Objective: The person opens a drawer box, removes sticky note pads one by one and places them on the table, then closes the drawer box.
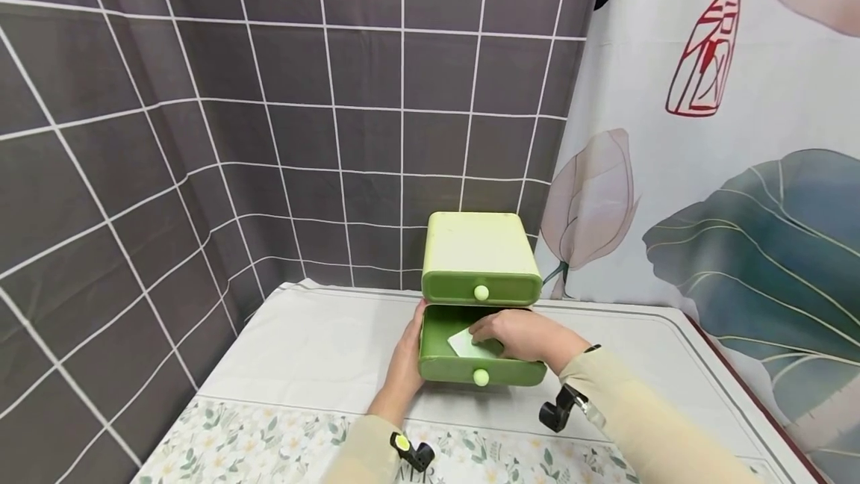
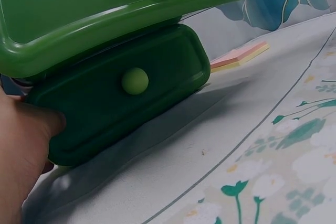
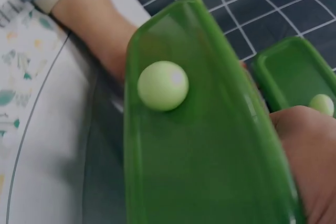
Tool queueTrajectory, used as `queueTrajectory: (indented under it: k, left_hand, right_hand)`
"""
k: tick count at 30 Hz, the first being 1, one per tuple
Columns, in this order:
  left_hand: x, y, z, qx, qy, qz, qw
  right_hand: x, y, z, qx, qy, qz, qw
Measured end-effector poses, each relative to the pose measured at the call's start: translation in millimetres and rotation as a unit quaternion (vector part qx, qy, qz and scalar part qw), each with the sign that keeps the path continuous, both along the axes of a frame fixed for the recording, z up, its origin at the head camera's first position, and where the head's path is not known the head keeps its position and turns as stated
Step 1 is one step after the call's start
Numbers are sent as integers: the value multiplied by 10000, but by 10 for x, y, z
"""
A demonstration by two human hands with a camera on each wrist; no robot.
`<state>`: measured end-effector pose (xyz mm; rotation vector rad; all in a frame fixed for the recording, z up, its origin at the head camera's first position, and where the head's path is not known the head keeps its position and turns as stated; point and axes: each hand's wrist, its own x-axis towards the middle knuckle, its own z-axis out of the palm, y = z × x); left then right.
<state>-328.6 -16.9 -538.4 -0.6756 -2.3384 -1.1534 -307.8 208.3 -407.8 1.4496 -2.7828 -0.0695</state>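
Note:
A green cabinet of small drawers stands on the table, its top drawer pushed in. The drawer below is pulled out and overhangs a lower drawer front, which has a round knob. My left hand grips the cabinet low on its left side, with the thumb on the lower front in the left wrist view. Inside the pulled-out drawer, my right hand pinches a pale green-white paper pad. The right fingers are hidden behind the drawer front in the right wrist view.
A pink and yellow sticky-note pad lies on the table to the right of the cabinet. The white tablecloth has a flowered front part. A dark gridded curtain hangs close behind, and a printed white one hangs at right.

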Motion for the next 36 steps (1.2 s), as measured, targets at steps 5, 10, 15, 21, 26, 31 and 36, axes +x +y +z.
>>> queueTrajectory:
  k: [5,10,15,21,26,31,36]
  left_hand:
    - [3,1,-16,-10,86,-2,10000]
    - [-4,7,-26,-28,147,-10,9999]
    - [-2,-3,-27,-79,128,28,9999]
    - [0,-8,-28,-76,67,25,9999]
    - [1,-8,-23,-49,37,-9,10000]
    - [-3,-10,-17,-27,83,-9,10000]
    - [-5,-13,-27,18,14,-21,10000]
  right_hand:
    - [-35,8,-59,-23,555,241,9982]
    - [-54,8,-83,98,815,388,9959]
    - [-67,-1,-108,-192,917,427,9947]
    - [-85,22,-145,-905,983,284,9906]
    - [-77,63,-135,-1136,738,112,9907]
    - [-44,128,-112,-1393,487,-197,9889]
    - [0,208,-112,-1776,481,-521,9816]
